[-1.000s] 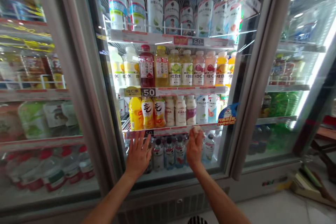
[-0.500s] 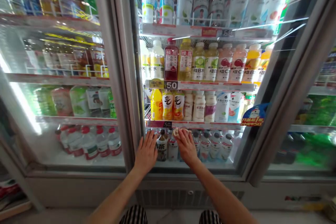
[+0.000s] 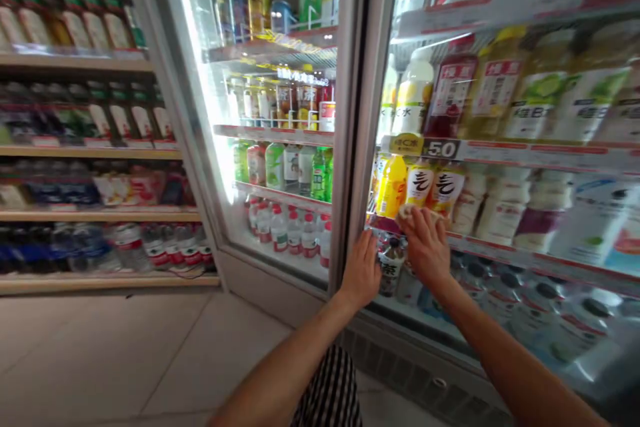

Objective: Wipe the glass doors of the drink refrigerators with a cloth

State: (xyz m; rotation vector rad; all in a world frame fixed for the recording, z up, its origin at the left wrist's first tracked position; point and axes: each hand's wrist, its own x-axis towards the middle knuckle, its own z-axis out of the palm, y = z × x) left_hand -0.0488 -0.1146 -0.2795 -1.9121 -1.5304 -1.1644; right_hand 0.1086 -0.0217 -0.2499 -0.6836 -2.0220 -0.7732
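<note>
Leftward and up across the glass door (image 3: 365, 167), the pale cloth (image 3: 406, 212) had shifted since half a second earlier, when it lay over the lowest bottle row; the view had also swung left. It now sat bunched beneath the fingertips of the right hand (image 3: 427, 250), level with the feet of two orange bottles (image 3: 433, 185). That grip was narrow, its bent fingers gathered over the cloth, apparently to keep it pressed against the pane without slipping. Just left of the grip and lower, the left hand (image 3: 361, 273) held nothing; its flat fingers lay close together at the door's metal edge, probably to brace the body or steady the door.

Behind the glass, a dark tea bottle (image 3: 391, 268) stood between the two hands. Above the grip hung a 5.0 price tag (image 3: 440, 149); a yellow bottle (image 3: 391, 185) stood up and to its left, white bottles (image 3: 507, 203) to its right. The pane seemed to separate both hands from all these drinks, and the upright metal edge bounded it on the left. Farther left of the grip came a neighbouring fridge (image 3: 265, 283), then wooden shelves (image 3: 100, 215) of bottles. Striped trousers (image 3: 327, 387) showed below the left forearm.
</note>
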